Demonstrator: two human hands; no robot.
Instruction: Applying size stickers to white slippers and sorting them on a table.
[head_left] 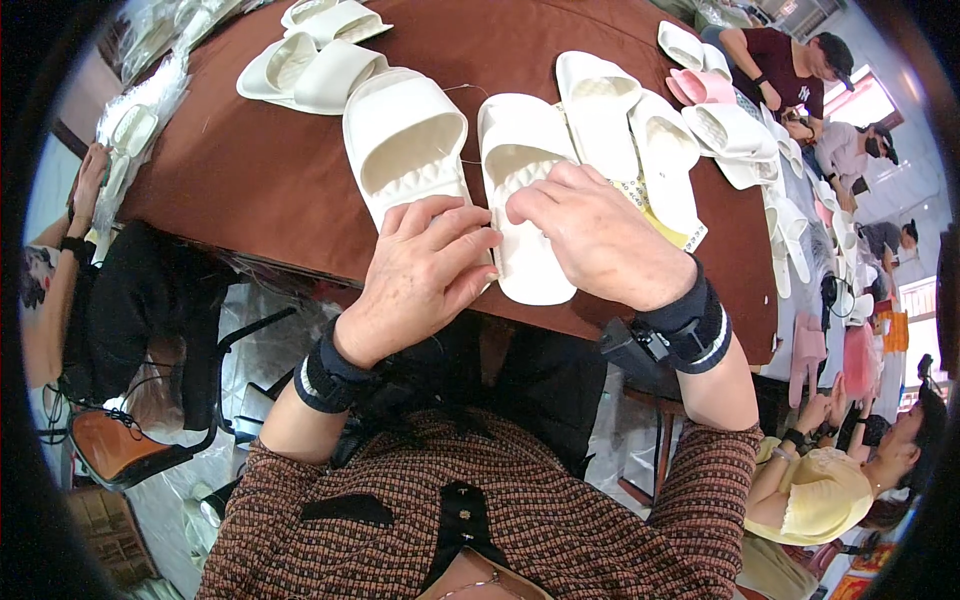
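Two white slide slippers lie side by side at the table's near edge, toes pointing away. My left hand [425,272] covers the heel of the left slipper [405,135], its fingers bent over the inner edge and its thumb low between the pair. My right hand [605,232] is over the right slipper [535,265], fingers curled in and thumb and forefinger close together above the insole. Whatever those fingers hold is hidden. A thin clear strand [466,87] loops between the toes of the pair.
Another white slipper pair [597,85] with a yellow printed tag [672,226] lies right of my hand on the brown-covered table [230,180]. More white slippers [310,75] sit at the far left. Co-workers sit along the right side; another person's hand [90,180] shows at left.
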